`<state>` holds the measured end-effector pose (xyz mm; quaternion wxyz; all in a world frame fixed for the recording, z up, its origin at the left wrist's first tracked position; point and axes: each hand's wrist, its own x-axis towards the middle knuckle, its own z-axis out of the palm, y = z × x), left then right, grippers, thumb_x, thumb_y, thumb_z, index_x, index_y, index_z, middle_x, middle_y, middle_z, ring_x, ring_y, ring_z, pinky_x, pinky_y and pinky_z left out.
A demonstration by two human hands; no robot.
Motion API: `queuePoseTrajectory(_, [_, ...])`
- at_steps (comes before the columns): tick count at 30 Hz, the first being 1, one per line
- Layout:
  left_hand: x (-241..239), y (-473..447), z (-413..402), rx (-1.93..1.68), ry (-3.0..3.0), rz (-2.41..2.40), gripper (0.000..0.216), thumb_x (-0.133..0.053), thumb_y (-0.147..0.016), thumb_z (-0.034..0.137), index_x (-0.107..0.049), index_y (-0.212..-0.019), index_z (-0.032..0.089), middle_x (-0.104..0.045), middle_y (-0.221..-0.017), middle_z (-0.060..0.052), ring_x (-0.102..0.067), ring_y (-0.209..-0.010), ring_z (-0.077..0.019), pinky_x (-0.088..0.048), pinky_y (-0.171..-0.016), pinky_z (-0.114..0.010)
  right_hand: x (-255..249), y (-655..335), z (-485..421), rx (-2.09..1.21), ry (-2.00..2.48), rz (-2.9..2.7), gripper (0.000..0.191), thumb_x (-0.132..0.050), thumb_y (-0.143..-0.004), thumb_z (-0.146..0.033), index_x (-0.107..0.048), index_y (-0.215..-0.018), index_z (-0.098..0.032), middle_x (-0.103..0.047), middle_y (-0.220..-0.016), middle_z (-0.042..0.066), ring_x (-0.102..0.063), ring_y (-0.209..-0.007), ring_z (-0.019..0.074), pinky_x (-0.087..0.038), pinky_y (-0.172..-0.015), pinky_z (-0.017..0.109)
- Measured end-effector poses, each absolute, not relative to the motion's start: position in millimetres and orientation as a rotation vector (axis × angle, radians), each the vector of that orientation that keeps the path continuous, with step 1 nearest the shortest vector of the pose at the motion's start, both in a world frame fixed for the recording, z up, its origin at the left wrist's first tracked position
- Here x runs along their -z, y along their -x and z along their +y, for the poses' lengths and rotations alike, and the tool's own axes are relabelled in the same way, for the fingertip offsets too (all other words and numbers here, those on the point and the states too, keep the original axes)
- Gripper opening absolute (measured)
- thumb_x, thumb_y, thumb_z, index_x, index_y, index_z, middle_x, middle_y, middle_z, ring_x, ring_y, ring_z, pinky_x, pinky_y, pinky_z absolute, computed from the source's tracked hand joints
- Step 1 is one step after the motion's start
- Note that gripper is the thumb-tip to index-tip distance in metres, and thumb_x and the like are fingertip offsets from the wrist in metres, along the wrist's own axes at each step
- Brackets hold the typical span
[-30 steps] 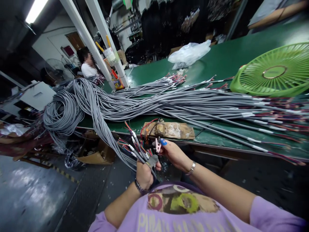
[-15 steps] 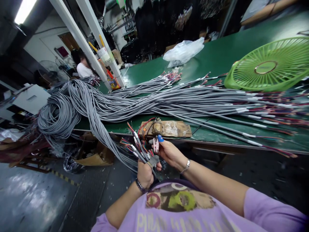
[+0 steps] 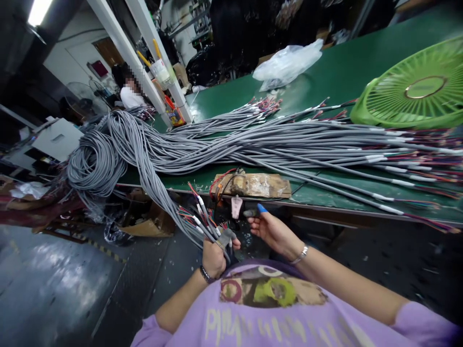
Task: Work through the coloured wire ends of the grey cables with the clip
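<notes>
Head view: left hand (image 3: 213, 259) clenched round cables (image 3: 209, 233), likely to bunch wire ends (image 3: 185, 212); right hand (image 3: 274, 234) half-curled, grip unclear, at four o'clock from pink clip (image 3: 237, 207).

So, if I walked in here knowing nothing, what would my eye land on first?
Probably the thick sweep of grey cables running along the green table across the middle of the view. Next might come the bright green round grille at the upper right. Then the left hand, lower centre, gripping a bundle of cable ends with colourful wires.
</notes>
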<state>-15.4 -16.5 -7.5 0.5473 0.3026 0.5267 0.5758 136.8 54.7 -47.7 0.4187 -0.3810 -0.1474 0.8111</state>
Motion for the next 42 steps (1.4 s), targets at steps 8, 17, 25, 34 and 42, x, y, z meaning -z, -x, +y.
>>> queuePoseTrajectory(8, [0,45,-35,-1.505,-0.512,1.254,0.035,-0.075,-0.059,0.045,-0.063,-0.062,0.013,-0.066,-0.058,-0.003,-0.058,-0.046,-0.0109,-0.043,-0.046,-0.022,75,-189,28,-1.938,1.119,-0.295,0.018,-0.055,-0.085,-0.026,-0.063,-0.070,-0.020,-0.064,-0.067,0.004,-0.056,-0.054,0.0121,-0.048,-0.054,0.026])
queuePoseTrajectory(17, [-7,44,-61,-1.556,-0.678,1.253,0.028,-0.073,-0.062,0.040,-0.059,-0.064,0.015,-0.052,-0.045,0.005,-0.041,-0.035,-0.0055,-0.031,-0.038,-0.019,89,-220,4,-1.900,1.155,-0.416,0.011,-0.062,-0.079,-0.026,-0.060,-0.069,-0.020,-0.063,-0.068,0.004,-0.054,-0.053,0.0127,-0.050,-0.051,0.028])
queuePoseTrajectory(25, [-10,11,-57,-1.445,-0.789,1.368,0.028,-0.076,-0.059,0.037,-0.059,-0.061,0.014,-0.053,-0.045,0.003,-0.042,-0.035,-0.0059,-0.031,-0.035,-0.018,63,-213,7,-1.897,1.098,-0.915,0.020,-0.071,-0.069,-0.037,-0.067,-0.076,-0.019,-0.062,-0.069,0.002,-0.047,-0.052,0.0103,-0.041,-0.049,0.025])
queuePoseTrajectory(34, [5,1,-48,-1.282,-0.823,1.411,0.038,-0.075,-0.062,0.044,-0.057,-0.047,0.014,-0.049,-0.039,0.002,-0.043,-0.035,-0.0074,-0.035,-0.036,-0.019,-2,-155,12,-1.802,0.688,-1.612,0.023,-0.063,-0.077,-0.042,-0.064,-0.079,-0.019,-0.065,-0.073,0.002,-0.055,-0.065,0.0155,-0.043,-0.062,0.028])
queuePoseTrajectory(42, [17,9,-40,-1.120,-0.926,1.321,0.031,-0.080,-0.056,0.038,-0.068,-0.069,0.013,-0.056,-0.045,0.002,-0.048,-0.039,-0.0090,-0.040,-0.039,-0.020,-15,-126,17,-1.500,0.844,-1.777,0.025,-0.071,-0.070,-0.039,-0.056,-0.068,-0.019,-0.055,-0.059,-0.002,-0.045,-0.053,0.0115,-0.036,-0.049,0.023])
